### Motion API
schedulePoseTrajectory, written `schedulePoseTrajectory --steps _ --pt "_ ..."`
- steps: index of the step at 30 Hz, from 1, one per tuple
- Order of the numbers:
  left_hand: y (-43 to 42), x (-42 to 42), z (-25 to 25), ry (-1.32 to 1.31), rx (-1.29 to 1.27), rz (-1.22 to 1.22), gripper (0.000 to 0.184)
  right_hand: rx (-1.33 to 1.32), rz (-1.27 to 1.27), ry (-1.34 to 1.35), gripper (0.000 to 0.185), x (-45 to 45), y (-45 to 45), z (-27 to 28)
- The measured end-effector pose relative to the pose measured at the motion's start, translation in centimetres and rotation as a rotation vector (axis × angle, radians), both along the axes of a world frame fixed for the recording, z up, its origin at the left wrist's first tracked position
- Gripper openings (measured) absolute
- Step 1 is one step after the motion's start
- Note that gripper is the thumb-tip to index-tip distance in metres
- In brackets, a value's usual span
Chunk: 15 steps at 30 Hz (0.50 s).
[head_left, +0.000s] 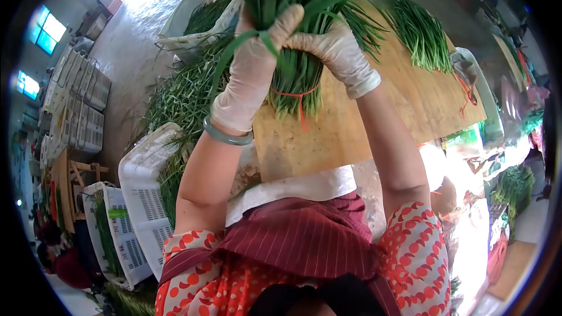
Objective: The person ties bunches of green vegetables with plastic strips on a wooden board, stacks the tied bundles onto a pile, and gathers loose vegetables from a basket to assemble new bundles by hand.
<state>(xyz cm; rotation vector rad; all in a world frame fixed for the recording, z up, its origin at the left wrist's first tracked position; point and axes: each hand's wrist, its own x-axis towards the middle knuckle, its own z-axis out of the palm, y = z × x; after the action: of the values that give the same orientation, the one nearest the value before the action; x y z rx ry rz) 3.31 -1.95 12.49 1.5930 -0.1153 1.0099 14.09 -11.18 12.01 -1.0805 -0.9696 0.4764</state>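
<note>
A thick bunch of green garlic chives (297, 73) stands over the wooden board (345, 134), its pale cut ends toward me and its leaves spreading away. Round it near the cut ends runs a red tie (301, 95) with a loose tail. My left hand (257, 52), in a white glove, is closed on the left side of the bunch. From the right, my gloved right hand (336, 52) grips it too, thumb across the front. The fingers behind the leaves are partly hidden. More loose chives (418, 35) lie on the board to the right.
A heap of loose leaves (181, 90) lies left of the board. White plastic crates (140, 181) stand at the lower left, and others (76, 99) are stacked farther off. Red ties (468, 93) hang at the board's right edge. A person (70, 266) is at the far lower left.
</note>
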Motion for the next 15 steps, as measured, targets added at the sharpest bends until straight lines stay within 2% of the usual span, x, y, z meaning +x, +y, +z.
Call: schedulePoseTrajectory --steps 2,4,5,6,8,9,11,13,15 --pt "-1.6 -0.1 1.5 -0.118 -0.195 -0.021 0.041 0.080 0.008 0.052 0.082 -1.0 -0.8 1.5" --pt "-1.7 -0.2 0.9 -0.095 -0.189 0.079 0.037 -0.005 -0.045 -0.109 0.086 -1.8 -1.9 3.0" --pt "-1.6 0.3 0.0 -0.102 -0.234 0.109 0.035 0.084 -0.054 -0.111 0.087 -1.4 -0.9 0.7" --pt "-1.4 1.3 -2.2 -0.139 -0.384 0.098 0.032 0.080 -0.033 -0.058 0.086 -1.1 -0.3 -0.6" --pt "-1.0 1.9 -1.9 -0.131 -0.453 0.066 0.034 0.116 -0.002 0.078 0.082 -0.5 0.5 -1.9" --pt "-1.1 1.6 -1.5 -0.129 -0.457 0.061 0.034 0.112 -0.007 0.077 0.082 -0.5 0.1 -1.5" --pt "-1.1 1.0 -0.9 -0.109 -0.243 0.031 0.033 0.029 -0.103 -0.101 0.080 -0.3 -0.6 -0.4" --pt "-1.3 1.7 -2.0 -0.145 -0.238 0.096 0.029 0.025 -0.108 -0.046 0.079 -0.8 -0.7 -1.6" --pt "-1.9 1.8 -2.0 -0.144 -0.366 0.090 0.027 0.020 -0.103 -0.007 0.079 -0.4 -0.2 -2.6"
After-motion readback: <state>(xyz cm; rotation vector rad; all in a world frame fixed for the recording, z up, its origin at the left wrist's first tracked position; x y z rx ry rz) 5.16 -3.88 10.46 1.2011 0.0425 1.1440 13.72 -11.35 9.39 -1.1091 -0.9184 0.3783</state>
